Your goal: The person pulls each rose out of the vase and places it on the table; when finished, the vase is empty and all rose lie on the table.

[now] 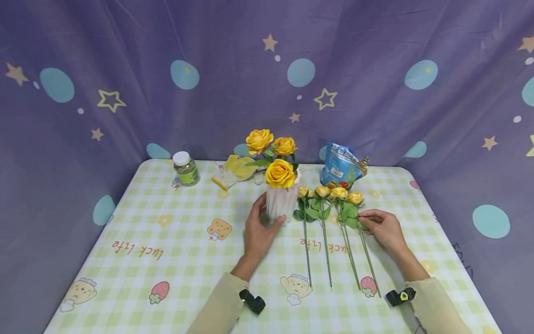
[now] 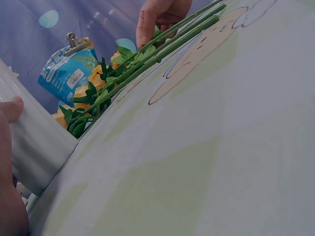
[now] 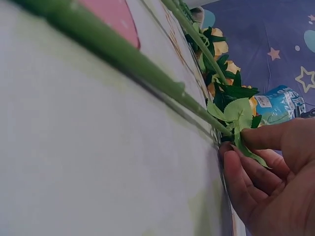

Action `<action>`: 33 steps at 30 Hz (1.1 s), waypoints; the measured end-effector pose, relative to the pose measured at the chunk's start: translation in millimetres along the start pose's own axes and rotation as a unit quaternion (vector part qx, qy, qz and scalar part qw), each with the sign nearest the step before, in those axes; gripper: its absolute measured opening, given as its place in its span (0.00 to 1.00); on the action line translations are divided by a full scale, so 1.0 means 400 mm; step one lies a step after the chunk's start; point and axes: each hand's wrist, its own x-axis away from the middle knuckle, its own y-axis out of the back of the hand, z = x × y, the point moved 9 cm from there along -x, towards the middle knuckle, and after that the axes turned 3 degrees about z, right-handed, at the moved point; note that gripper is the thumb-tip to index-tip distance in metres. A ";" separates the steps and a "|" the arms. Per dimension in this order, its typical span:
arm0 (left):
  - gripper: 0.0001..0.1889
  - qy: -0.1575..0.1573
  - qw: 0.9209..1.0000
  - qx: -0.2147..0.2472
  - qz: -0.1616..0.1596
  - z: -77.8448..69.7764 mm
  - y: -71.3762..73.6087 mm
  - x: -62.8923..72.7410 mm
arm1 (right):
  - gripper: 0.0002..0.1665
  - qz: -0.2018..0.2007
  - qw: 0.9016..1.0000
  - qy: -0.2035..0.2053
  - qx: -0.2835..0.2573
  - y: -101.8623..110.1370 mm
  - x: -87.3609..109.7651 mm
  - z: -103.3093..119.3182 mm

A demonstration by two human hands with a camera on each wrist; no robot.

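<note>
My left hand (image 1: 257, 229) grips the lower part of a white ribbed vase (image 1: 276, 204), thumb across its front and fingers round its left side. Three deep-yellow roses (image 1: 280, 173) stand in the vase. In the left wrist view the vase (image 2: 42, 142) appears tilted with the thumb on its wall. My right hand (image 1: 385, 229) pinches the rightmost pale-yellow rose (image 1: 355, 198) by its stem just below the bloom, among the leaves. The right wrist view shows thumb and fingertips at a leaf (image 3: 240, 113) and the green stem (image 3: 147, 83). More pale-yellow roses (image 1: 322, 191) lie side by side to its left.
Behind the roses stands a blue bag (image 1: 339, 164) with a metal clip on it. A white-capped jar (image 1: 186, 169) is at the back left, beside yellow-and-white gloves (image 1: 238, 169). A checked cloth (image 1: 187, 283) covers the table; purple curtains (image 1: 242, 55) hang around it.
</note>
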 end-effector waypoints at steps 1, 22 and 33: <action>0.43 0.001 1.000 0.001 0.000 0.001 -0.001 0.000 | 0.17 0.000 1.000 0.001 0.001 0.001 0.001 0.001; 0.43 0.009 1.000 0.008 0.003 -0.003 -0.002 0.001 | 0.14 -0.059 0.995 0.044 0.068 0.057 0.027 0.024; 0.43 0.006 1.000 -0.004 -0.001 -0.004 0.001 0.002 | 0.11 -0.164 0.983 0.073 0.043 0.098 0.060 0.085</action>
